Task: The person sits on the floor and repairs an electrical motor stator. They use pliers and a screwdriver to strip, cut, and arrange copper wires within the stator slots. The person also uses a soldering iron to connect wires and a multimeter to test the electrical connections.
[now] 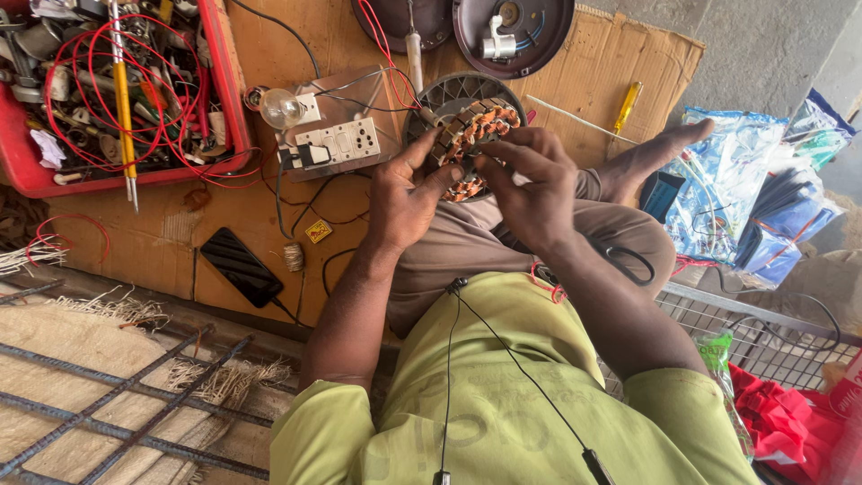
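Held over the lap, the fan stator [467, 135] shows copper coils around most of its ring, both the left hand [404, 193] and right hand [530, 184] pinching its windings, so winding looks nearly complete.

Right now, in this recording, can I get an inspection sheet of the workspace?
Surface: brown cardboard sheet laid on the ground, worn.
Job's things: round fan stator with copper windings, resting on the lap.
Clutter: red tray of tools and parts; switch board with bulb; two round motor covers; yellow screwdriver; black phone; blue packets.
Grips: left hand and right hand both have their fingers on the stator's windings.
Cables: red wire looped over the tray; black leads by the switch board.
Surroundings: metal bars over sacking; bare foot; concrete floor.
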